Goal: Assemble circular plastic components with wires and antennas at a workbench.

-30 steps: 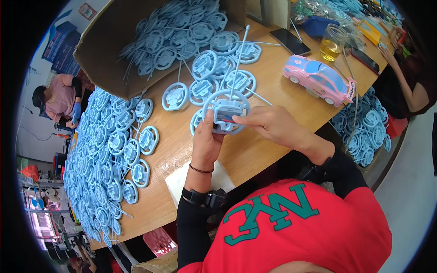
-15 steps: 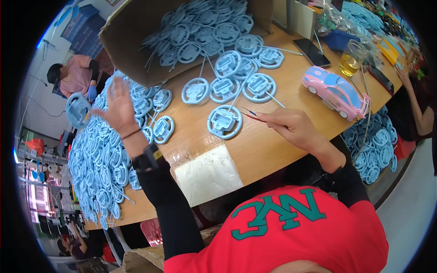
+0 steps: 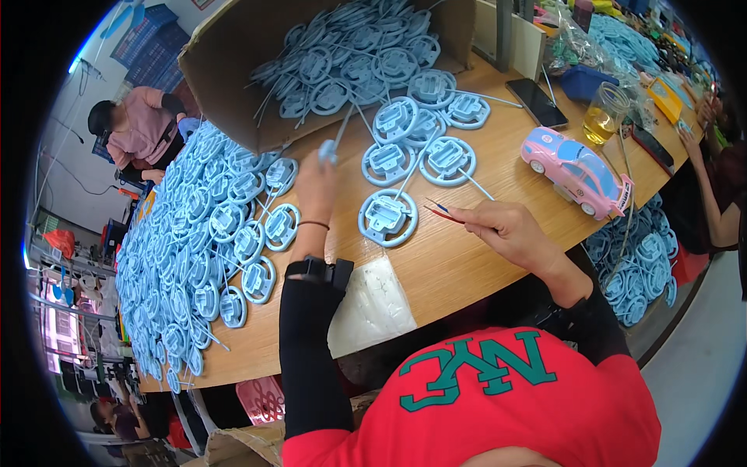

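My left hand [image 3: 313, 191], blurred by motion, is closed on a light-blue toy steering wheel [image 3: 327, 151] seen nearly edge-on, its thin stem pointing up toward the carton. My right hand [image 3: 510, 232] pinches a thin two-pronged item [image 3: 447, 212], red and dark blue with fine pale tips; whether it is wires or tweezers I cannot tell. Just left of those tips, a blue steering wheel [image 3: 388, 218] lies flat, its hollow centre facing up. Several more wheels lie beyond it, among them one steering wheel [image 3: 447, 161] with its stem toward my right hand.
A cardboard carton [image 3: 226, 86] on its side spills blue wheels. A large wheel pile [image 3: 183, 257] covers the table's left. A white pad [image 3: 373, 303] lies at the near edge. To the right are a pink toy car [image 3: 576, 171], a phone [image 3: 537, 103] and a cup of yellow liquid [image 3: 605, 113].
The wheel in the air beside my open left hand has left that spot. My left hand has swung right and taken hold of the leftmost loose wheel. My right hand has barely moved.
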### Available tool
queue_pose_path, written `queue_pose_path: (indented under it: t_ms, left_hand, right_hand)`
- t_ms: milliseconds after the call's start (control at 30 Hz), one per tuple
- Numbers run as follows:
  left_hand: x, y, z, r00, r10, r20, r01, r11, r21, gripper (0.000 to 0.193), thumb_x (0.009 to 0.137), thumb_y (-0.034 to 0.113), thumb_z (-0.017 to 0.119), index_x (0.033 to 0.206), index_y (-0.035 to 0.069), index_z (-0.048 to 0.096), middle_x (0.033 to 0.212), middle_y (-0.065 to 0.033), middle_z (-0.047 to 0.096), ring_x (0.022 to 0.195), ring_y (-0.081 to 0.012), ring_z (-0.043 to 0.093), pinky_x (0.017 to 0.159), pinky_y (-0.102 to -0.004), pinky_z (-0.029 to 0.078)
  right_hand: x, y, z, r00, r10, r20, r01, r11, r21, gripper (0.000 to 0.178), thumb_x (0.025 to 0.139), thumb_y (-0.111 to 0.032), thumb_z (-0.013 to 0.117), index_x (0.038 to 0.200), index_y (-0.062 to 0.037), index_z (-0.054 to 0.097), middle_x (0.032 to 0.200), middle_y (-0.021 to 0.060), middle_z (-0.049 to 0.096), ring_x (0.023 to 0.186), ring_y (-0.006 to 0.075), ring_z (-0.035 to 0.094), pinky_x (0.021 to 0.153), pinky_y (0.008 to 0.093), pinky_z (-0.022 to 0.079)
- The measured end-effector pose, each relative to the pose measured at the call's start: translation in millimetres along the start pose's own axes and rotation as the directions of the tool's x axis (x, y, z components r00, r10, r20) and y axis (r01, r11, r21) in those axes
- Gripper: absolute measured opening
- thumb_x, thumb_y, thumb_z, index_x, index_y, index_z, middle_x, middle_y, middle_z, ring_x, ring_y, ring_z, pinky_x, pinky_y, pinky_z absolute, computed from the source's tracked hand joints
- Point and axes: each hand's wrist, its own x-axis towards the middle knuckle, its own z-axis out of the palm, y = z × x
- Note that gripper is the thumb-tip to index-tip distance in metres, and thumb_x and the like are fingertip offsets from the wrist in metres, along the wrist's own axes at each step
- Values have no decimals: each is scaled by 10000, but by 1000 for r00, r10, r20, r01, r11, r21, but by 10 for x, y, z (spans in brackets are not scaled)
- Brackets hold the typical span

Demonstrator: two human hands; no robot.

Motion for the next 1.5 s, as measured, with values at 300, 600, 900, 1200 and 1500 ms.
queue_pose_path:
  t_ms: [300, 600, 900, 1200, 1500]
  left_hand:
    - [-792, 1058, -202, 847, -266, 460, 441, -128, -888, 282, 980, 209, 533, 1203, 40, 565, 1071, -65, 651, 933, -163, 645, 796, -318, 552]
    - [-1044, 1417, 9, 825, -209, 525, 494, -184, -850, 272, 990, 228, 519, 1197, 52, 538, 1099, -54, 640, 975, -158, 633, 810, -316, 546]
    - [-1032, 1384, -37, 818, -77, 570, 561, -110, -821, 382, 1003, 321, 468, 1273, 53, 500, 1187, -89, 610, 1068, -201, 612, 901, -366, 523]
    - [-1032, 1437, -56, 731, -32, 682, 676, -105, -729, 440, 1016, 371, 419, 1226, 1, 534, 1124, -109, 636, 1009, -200, 635, 862, -343, 541]
    - [-470, 496, -752, 928, -335, 164, 303, 422, -854, 497, 1006, 404, 434, 1346, 42, 459, 1283, -83, 562, 1155, -180, 553, 958, -337, 458]
  right_hand:
    - [201, -134, 117, 1000, -12, -7, 11, 992, -128, 294, 859, -91, 602, 1137, -150, 676, 798, 94, 632, 729, 287, 620, 641, 391, 490]
    - [190, -99, 129, 1000, 21, 13, -19, 989, -147, 308, 827, -71, 614, 1114, -153, 687, 944, 130, 675, 838, 308, 651, 703, 395, 507]
    - [141, -56, 106, 1000, 17, 21, -15, 994, -108, 280, 841, -102, 623, 1100, -178, 696, 861, 121, 667, 782, 300, 643, 652, 398, 497]
    - [63, -73, 94, 1000, -10, 14, 12, 993, -115, 309, 853, -105, 631, 1146, -192, 676, 777, 105, 621, 708, 286, 614, 617, 385, 474]
    - [16, -43, 15, 999, -26, 18, 26, 1000, -3, 335, 855, -74, 624, 1179, -148, 660, 771, 104, 617, 703, 269, 608, 640, 357, 474]
